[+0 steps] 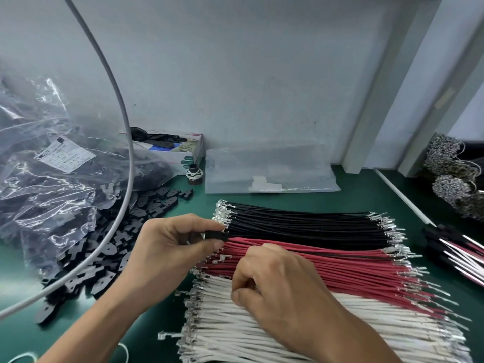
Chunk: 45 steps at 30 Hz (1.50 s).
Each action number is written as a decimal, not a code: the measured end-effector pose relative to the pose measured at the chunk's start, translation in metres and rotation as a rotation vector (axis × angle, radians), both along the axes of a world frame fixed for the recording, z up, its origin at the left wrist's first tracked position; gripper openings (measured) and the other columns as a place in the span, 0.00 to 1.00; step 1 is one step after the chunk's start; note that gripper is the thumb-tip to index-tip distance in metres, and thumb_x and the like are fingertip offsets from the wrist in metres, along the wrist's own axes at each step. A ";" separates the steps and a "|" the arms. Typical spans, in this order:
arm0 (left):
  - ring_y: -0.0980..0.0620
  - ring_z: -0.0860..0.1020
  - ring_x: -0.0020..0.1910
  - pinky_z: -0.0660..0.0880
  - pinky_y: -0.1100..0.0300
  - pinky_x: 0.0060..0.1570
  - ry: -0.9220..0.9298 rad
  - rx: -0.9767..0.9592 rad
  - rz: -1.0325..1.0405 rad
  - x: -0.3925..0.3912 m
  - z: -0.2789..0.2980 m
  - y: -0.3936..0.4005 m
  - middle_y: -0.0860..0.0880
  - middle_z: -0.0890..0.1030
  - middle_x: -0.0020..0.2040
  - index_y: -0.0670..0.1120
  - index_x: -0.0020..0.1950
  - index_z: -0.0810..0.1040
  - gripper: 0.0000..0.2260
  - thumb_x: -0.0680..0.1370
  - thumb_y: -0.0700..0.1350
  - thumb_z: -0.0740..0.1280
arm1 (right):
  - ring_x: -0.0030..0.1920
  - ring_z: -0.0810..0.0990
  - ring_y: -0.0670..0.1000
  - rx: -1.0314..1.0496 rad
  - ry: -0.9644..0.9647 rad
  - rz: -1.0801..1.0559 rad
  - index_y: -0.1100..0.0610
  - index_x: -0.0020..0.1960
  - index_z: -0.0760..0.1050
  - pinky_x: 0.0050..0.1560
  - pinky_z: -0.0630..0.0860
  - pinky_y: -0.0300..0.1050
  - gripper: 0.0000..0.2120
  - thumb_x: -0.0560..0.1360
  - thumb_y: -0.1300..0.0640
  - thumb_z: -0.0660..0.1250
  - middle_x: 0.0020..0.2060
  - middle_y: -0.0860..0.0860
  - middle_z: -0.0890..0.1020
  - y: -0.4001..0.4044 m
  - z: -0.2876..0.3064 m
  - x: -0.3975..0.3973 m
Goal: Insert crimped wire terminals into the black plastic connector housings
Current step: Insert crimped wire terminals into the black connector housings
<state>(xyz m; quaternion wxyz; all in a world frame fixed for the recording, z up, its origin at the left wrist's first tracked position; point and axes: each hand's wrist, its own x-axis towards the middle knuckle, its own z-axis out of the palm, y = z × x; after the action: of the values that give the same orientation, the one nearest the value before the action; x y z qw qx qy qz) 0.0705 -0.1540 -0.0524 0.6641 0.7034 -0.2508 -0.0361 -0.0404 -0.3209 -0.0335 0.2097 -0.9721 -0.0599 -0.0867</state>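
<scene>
My left hand [167, 247] pinches a small black connector housing [215, 236] between thumb and forefinger, just left of the wire bundles. Three flat bundles of crimped wires lie on the green mat: black wires [301, 226] at the back, red wires [340, 268] in the middle, white wires [235, 328] nearest me. My right hand [277, 292] rests on the white and red bundles with fingers curled, pinching at the white wires near their terminal ends; what sits between the fingertips is hidden.
A heap of loose black housings [110, 247] spills from a clear plastic bag [47, 163] at the left. A grey cable [123, 142] arcs over it. A box [180, 150], a small spool [194, 174] and a flat clear bag [269, 171] stand by the wall. Finished harnesses [455, 247] lie right.
</scene>
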 end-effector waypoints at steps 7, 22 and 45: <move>0.28 0.81 0.40 0.81 0.36 0.43 0.057 -0.008 -0.007 0.002 0.000 0.003 0.39 0.87 0.40 0.52 0.46 0.90 0.13 0.62 0.47 0.80 | 0.47 0.76 0.41 0.141 -0.112 -0.038 0.43 0.49 0.72 0.48 0.74 0.44 0.02 0.81 0.47 0.62 0.45 0.38 0.77 -0.012 0.011 0.000; 0.52 0.83 0.32 0.77 0.68 0.33 0.147 -0.037 -0.082 0.006 0.003 0.009 0.40 0.86 0.37 0.46 0.47 0.89 0.12 0.65 0.39 0.80 | 0.38 0.79 0.43 0.105 -0.411 -0.171 0.44 0.43 0.81 0.35 0.77 0.44 0.06 0.76 0.46 0.68 0.40 0.40 0.76 -0.025 0.008 0.003; 0.43 0.84 0.38 0.82 0.60 0.42 0.147 0.028 -0.181 0.002 0.007 0.011 0.36 0.86 0.42 0.42 0.48 0.89 0.13 0.64 0.39 0.80 | 0.42 0.80 0.47 0.309 -0.377 -0.102 0.48 0.41 0.83 0.40 0.77 0.45 0.04 0.74 0.54 0.76 0.39 0.42 0.78 -0.029 -0.004 0.011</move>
<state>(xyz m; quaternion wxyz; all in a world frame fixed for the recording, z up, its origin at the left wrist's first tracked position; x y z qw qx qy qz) 0.0730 -0.1426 -0.0459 0.6649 0.6824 -0.2635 -0.1510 -0.0294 -0.3504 -0.0377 0.3361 -0.8969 -0.0348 -0.2852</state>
